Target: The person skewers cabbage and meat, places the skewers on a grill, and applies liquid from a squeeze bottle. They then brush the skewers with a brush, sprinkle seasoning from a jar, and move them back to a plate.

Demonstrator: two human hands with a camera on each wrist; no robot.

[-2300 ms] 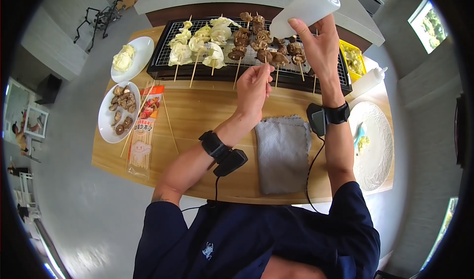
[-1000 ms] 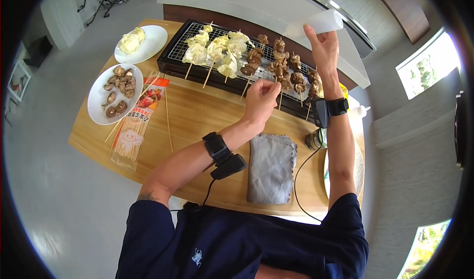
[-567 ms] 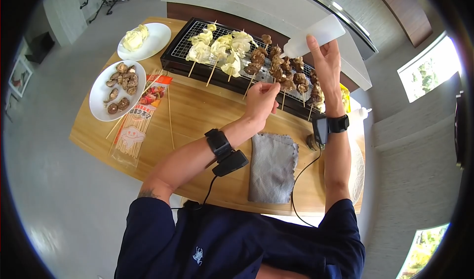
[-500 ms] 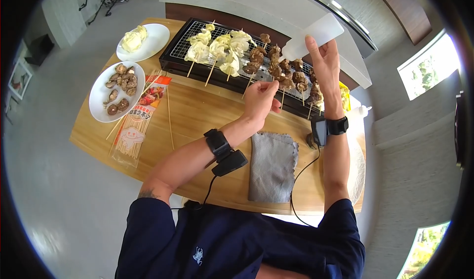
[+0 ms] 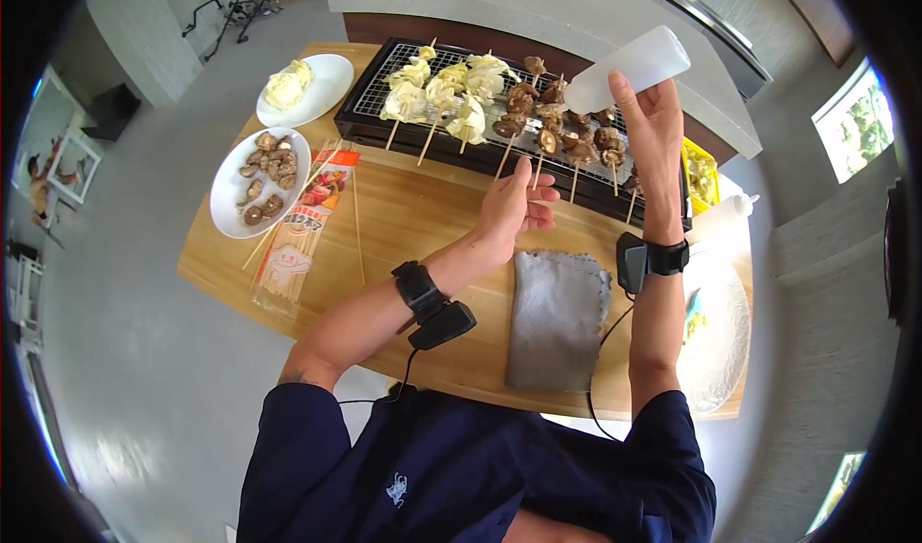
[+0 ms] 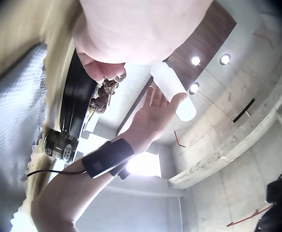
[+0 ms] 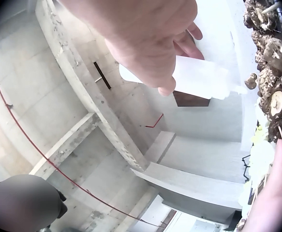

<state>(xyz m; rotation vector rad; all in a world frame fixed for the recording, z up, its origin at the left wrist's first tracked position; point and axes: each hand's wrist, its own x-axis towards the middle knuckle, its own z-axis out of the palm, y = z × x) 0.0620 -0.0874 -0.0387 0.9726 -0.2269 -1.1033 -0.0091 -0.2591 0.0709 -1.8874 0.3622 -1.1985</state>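
Observation:
My left hand [image 5: 509, 215] pinches the bare stick end of a mushroom skewer [image 5: 547, 142] at the grill's front edge, thumb uppermost and the other fingers spread below. One cap on that skewer shows its pale underside. Higher up, my right hand [image 5: 658, 135] grips a translucent white squeeze bottle [image 5: 629, 68], tipped with its nozzle end low over the mushroom skewers. In the right wrist view the nozzle of the bottle [image 7: 199, 77] points toward the row of mushrooms [image 7: 269, 79]. Part of the left hand [image 7: 274, 193] shows beside the sticks there.
Cabbage skewers [image 5: 447, 92] lie on the left of the black grill [image 5: 370, 132]. Plates of cabbage [image 5: 331, 74] and mushrooms [image 5: 228, 197], and a skewer packet [image 5: 288, 255], are leftward. A grey cloth [image 5: 560, 322], second bottle [image 5: 725, 217], yellow container [image 5: 713, 193] and jar [image 6: 58, 145] are nearby.
The left hand has rolled its skewer, its thumb now up and fingers spread; a mushroom's pale underside has come up. The bottle stays tipped over the mushrooms. The head view has shifted slightly.

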